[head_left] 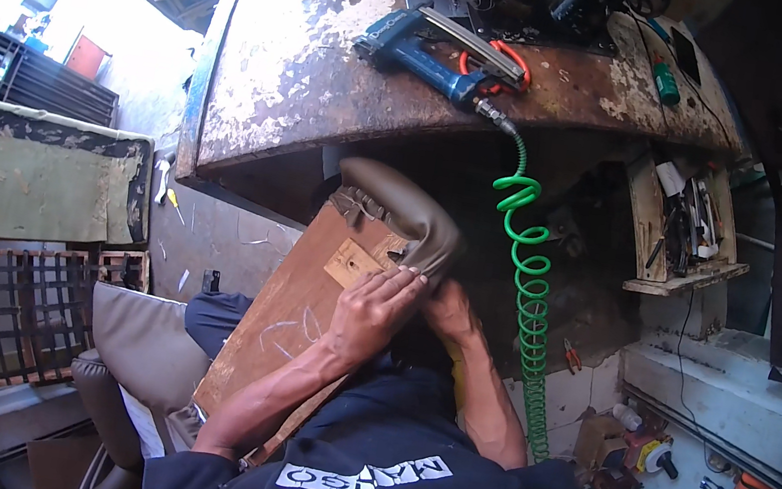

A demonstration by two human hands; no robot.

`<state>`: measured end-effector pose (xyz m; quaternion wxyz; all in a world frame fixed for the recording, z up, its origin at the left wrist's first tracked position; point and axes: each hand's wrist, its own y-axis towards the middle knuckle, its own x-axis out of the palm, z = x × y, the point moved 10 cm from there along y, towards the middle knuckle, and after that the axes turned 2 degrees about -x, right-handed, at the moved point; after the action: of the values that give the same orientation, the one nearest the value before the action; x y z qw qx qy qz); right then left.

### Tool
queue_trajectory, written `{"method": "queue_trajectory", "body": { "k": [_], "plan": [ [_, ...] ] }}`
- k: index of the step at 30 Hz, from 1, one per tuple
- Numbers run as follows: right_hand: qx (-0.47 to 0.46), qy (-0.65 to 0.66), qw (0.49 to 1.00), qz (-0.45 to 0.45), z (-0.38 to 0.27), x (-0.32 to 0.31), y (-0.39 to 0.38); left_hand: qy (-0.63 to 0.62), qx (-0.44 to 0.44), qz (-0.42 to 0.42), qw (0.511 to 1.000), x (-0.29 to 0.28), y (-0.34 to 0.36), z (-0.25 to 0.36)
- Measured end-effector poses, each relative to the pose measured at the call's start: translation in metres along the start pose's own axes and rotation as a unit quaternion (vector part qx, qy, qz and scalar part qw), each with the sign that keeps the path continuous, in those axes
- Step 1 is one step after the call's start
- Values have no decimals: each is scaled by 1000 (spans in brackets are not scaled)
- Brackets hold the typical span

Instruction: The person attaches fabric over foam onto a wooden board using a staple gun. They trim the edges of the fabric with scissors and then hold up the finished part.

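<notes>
A long wooden panel (277,293) with a padded end leans across my lap. Brown leatherette (406,211) wraps that end, its edge gathered in folds over the wood. My left hand (373,308) presses closed fingers on the leatherette's edge, beside a small wood block (349,263) fixed to the panel. Close against it, my right hand (452,309) grips the same cover from the other side; its fingertips are partly hidden. Beyond both hands, a blue air stapler (424,55) lies on the worn workbench (285,77), touched by neither hand.
A coiled green air hose (528,285) hangs from the stapler down past my right arm. Brown upholstered pieces (139,339) and a webbed frame (2,308) stand at left. A wooden tool rack (682,227) hangs at right. Pliers (572,357) and several tools lie lower right.
</notes>
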<state>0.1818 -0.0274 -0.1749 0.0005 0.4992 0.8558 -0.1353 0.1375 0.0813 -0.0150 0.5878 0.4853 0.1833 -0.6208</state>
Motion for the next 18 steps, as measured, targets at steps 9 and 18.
{"method": "queue_trajectory", "body": {
  "k": [9, 18],
  "plan": [
    [-68, -40, 980, 182, -92, -73, -29, -99, 13, 64, 993, -37, 35, 3],
    [-143, -35, 986, 84, -96, -89, 18, -168, -120, 14, 978, -5, 31, -31]
  ]
}}
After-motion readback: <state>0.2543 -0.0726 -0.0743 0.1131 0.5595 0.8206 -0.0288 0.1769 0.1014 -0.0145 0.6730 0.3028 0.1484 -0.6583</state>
